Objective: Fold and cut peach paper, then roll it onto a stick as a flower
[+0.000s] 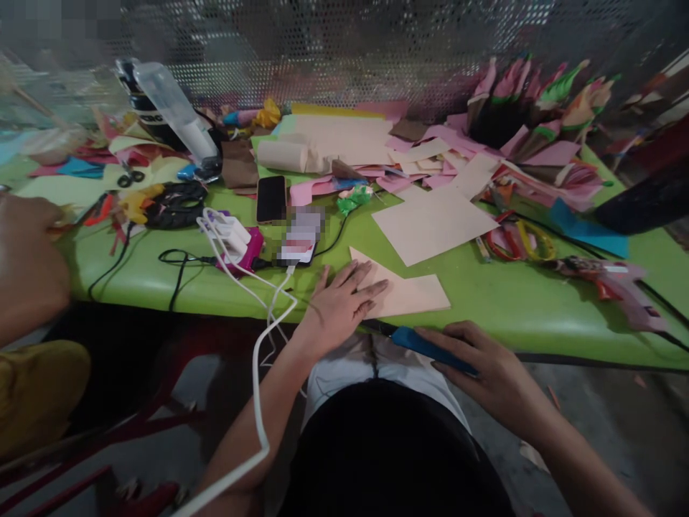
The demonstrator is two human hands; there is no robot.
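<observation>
My left hand [341, 305] lies flat with its fingers spread on a folded sheet of pale pink paper [414, 294] near the table's front edge. In my right hand [484, 366] is a blue utility knife [425, 347], its dark blade pointing left, close to the paper's lower edge and my left hand. Whether the blade touches the paper I cannot tell. Just behind the folded piece lies a larger flat pale pink sheet [433, 221].
A phone on a white cable [298, 237], a dark phone [270, 199] and a magenta power strip [245, 251] lie left. A glue gun [619, 287] and tape rolls [525, 240] are right. Paper scraps [430, 154] pile behind. A co-worker's arm [32, 266] rests at far left.
</observation>
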